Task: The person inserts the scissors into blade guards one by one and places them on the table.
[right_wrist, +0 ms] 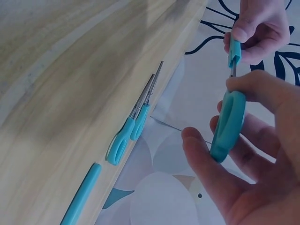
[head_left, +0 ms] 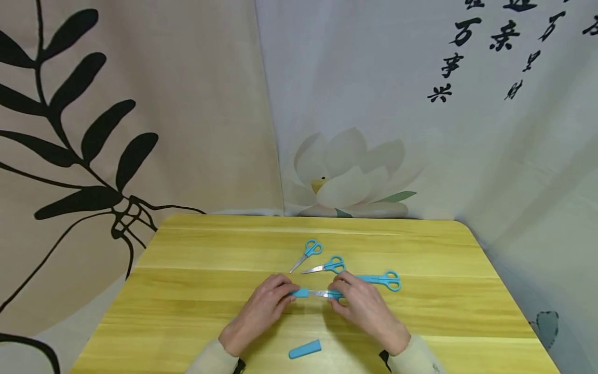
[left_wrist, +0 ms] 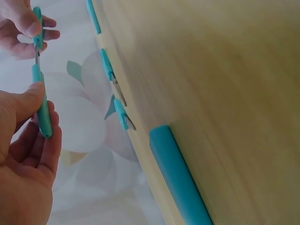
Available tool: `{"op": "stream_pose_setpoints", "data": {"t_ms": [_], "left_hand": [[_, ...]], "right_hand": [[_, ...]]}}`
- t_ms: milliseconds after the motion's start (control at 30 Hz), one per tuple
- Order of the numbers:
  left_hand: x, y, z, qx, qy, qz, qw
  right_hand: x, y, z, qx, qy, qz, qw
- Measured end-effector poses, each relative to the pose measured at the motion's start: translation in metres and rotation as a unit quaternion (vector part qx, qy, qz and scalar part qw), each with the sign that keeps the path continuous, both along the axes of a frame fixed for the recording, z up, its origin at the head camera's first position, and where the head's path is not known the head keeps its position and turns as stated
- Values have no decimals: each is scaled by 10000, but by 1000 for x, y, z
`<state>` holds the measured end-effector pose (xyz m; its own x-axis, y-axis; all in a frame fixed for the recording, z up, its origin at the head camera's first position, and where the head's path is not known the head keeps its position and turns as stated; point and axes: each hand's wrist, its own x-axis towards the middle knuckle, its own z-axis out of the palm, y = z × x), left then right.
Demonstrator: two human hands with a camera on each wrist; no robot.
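Note:
My left hand (head_left: 266, 305) pinches a blue blade cover (head_left: 301, 293) between thumb and fingers. My right hand (head_left: 364, 306) holds a pair of scissors by their blue handles (right_wrist: 229, 122). The metal blades (head_left: 319, 293) point left between the hands, their tips hidden inside the cover's mouth. In the left wrist view the cover (left_wrist: 42, 110) and scissors line up, with a short stretch of blade showing. Both hands are over the wooden table, a little in front of the other scissors.
Two uncovered blue-handled scissors (head_left: 313, 248), (head_left: 335, 264) lie behind the hands. Covered scissors (head_left: 390, 280) lie just beyond my right hand. A loose blue cover (head_left: 304, 349) is on the table (head_left: 187, 270) near its front. Printed curtains (head_left: 210, 104) hang behind the table.

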<state>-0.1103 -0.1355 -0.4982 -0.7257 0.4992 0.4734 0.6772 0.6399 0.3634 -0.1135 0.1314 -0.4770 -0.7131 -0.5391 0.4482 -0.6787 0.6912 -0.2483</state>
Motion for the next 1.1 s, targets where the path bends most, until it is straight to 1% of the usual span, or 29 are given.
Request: {"op": "stream_pose_setpoints", "data": {"t_ms": [167,333,633,1100], "left_hand": [[1,0,2,5,42,-2,10000],[2,0,2,31,7,-28,10000],[2,2,2,23,-21,29,10000],[2,5,2,9,-9,-109,9999]], "right_hand": [[0,-2,-1,-76,-12,80,9999],[0,-3,-2,-117,-56,176,9998],[0,-3,0,-47,96,133,9999],[3,-4,0,-29,89,105,9999]]}}
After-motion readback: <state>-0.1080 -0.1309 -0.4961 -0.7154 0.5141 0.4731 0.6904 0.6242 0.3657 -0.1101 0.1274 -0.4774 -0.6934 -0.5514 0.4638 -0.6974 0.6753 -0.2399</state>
